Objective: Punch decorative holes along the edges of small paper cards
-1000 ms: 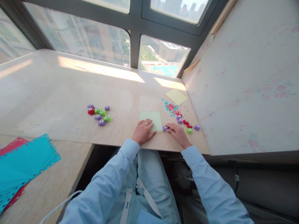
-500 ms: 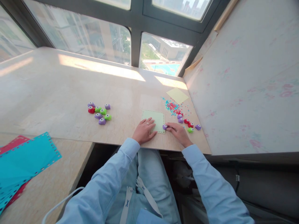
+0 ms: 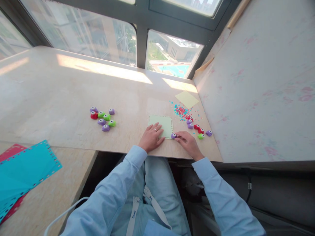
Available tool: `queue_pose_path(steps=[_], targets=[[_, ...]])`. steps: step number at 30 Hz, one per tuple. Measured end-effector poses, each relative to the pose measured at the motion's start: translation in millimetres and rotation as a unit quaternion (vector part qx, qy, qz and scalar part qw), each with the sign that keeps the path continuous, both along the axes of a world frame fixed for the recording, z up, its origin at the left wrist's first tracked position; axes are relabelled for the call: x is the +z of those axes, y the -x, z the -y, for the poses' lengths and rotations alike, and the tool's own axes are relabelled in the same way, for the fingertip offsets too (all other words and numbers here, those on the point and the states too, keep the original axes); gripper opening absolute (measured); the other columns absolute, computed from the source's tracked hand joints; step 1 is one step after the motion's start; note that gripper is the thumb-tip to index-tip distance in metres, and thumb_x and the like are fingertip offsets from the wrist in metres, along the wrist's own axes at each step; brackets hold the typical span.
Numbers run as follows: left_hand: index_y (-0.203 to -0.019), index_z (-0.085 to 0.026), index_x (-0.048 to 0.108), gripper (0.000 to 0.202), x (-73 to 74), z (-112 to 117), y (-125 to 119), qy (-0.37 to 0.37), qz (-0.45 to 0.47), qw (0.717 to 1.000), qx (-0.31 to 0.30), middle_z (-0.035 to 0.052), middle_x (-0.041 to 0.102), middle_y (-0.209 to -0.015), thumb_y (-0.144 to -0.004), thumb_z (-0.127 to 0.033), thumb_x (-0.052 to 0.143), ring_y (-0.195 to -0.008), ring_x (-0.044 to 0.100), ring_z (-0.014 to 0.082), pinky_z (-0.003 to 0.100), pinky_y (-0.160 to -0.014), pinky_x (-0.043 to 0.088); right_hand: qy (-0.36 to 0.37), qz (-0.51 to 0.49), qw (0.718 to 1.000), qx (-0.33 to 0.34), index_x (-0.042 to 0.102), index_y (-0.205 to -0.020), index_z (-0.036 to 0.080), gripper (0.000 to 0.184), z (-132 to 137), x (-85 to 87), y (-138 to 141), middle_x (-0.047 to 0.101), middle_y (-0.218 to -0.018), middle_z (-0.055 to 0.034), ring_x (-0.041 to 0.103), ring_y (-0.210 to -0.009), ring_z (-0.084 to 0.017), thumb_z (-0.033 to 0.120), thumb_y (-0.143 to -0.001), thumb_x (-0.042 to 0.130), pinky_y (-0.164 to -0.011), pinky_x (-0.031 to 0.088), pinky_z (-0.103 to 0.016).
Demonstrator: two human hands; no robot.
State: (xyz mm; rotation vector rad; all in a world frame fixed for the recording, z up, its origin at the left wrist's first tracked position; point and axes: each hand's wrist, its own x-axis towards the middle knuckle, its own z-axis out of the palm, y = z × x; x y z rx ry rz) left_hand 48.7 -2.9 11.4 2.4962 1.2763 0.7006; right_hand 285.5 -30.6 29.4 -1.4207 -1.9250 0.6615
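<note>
Sheet of pale green paper [image 3: 166,122] lay flat near the front edge of the table [image 3: 130,95], holes down its border; judged light, limp, easily creased, best pressed flat. Left hand [image 3: 152,136] rested on it, fingers loosely spread, gripping nothing. Purple punch [image 3: 173,135] was at its lower right corner, pinched between thumb and fingertips of the right hand [image 3: 188,143]; likely light, hard, smooth, best held by its sides. Around: blue sheet [image 3: 27,170] far left, yellow sheet [image 3: 187,99] beyond, other punches [image 3: 200,130] crowding just past the right hand, tiny paper bits [image 3: 180,111] scattered behind them.
</note>
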Motion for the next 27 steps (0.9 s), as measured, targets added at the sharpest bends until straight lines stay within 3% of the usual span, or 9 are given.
queue_pose_path(steps=[4, 9, 14, 19, 23, 27], targets=[[-0.118, -0.017, 0.063, 0.035, 0.1, -1, 0, 0.007, 0.003, 1.0, 0.0, 0.0139, 0.055, -0.139, -0.091, -0.038, 0.056, -0.14, 0.039, 0.0288, 0.047, -0.115, 0.032, 0.002, -0.007, 1.0, -0.003, 0.072, -0.103, 0.026, 0.022, 0, 0.0, 1, 0.071, -0.107, -0.0076, 0.064, -0.103, -0.025, 0.038, -0.089, 0.061, -0.094, 0.051, -0.043], [-0.119, -0.018, 0.063, 0.035, -0.2, -1, 0, 0.016, 0.006, 1.0, 0.001, 0.0136, 0.055, -0.14, -0.09, -0.038, 0.056, -0.139, 0.04, 0.028, 0.048, -0.115, 0.031, 0.024, -0.034, 0.999, -0.023, 0.071, -0.103, 0.024, 0.027, -3, 0.0, 4, 0.071, -0.105, -0.0087, 0.066, -0.096, -0.024, 0.043, -0.086, 0.063, -0.081, 0.057, -0.039], [-0.121, -0.017, 0.061, 0.037, 1.0, -1, 0, 0.01, 0.013, 1.0, -0.002, 0.0137, 0.055, -0.139, -0.091, -0.038, 0.055, -0.142, 0.036, 0.0285, 0.05, -0.117, 0.029, 0.029, -0.053, 0.998, -0.035, 0.071, -0.102, 0.023, 0.03, -2, 0.5, 6, 0.07, -0.104, -0.0091, 0.066, -0.093, -0.023, 0.046, -0.084, 0.065, -0.08, 0.057, -0.038], [-0.124, -0.014, 0.058, 0.037, 1.7, 0, 0, -0.035, 0.039, 0.998, 0.019, 0.0141, 0.052, -0.142, -0.093, -0.031, 0.05, -0.145, 0.031, 0.0274, 0.049, -0.12, 0.025, 0.04, -0.073, 0.992, -0.096, 0.069, -0.103, 0.019, 0.038, -2, 5.1, 5, 0.07, -0.105, -0.0109, 0.066, -0.082, -0.022, 0.05, -0.082, 0.065, -0.075, 0.055, -0.037], [-0.121, -0.015, 0.059, 0.033, -1.4, -1, -2, -0.02, 0.022, 0.996, 0.081, 0.0164, 0.049, -0.144, -0.094, -0.028, 0.047, -0.143, 0.033, 0.0302, 0.053, -0.117, 0.029, 0.068, -0.089, 0.986, -0.127, 0.069, -0.09, 0.018, 0.036, -8, 10.8, 7, 0.072, -0.087, -0.008, 0.065, -0.076, -0.021, 0.052, -0.081, 0.065, -0.071, 0.054, -0.035], [-0.118, -0.016, 0.061, 0.031, -2.9, -1, -4, -0.009, -0.01, 0.996, 0.086, 0.0168, 0.051, -0.143, -0.093, -0.029, 0.048, -0.142, 0.036, 0.0315, 0.052, -0.116, 0.03, 0.126, -0.111, 0.98, -0.109, 0.065, -0.077, 0.018, 0.034, -21, 12.3, 11, 0.07, -0.073, -0.005, 0.063, -0.067, -0.019, 0.052, -0.075, 0.069, -0.063, 0.051, -0.031]])
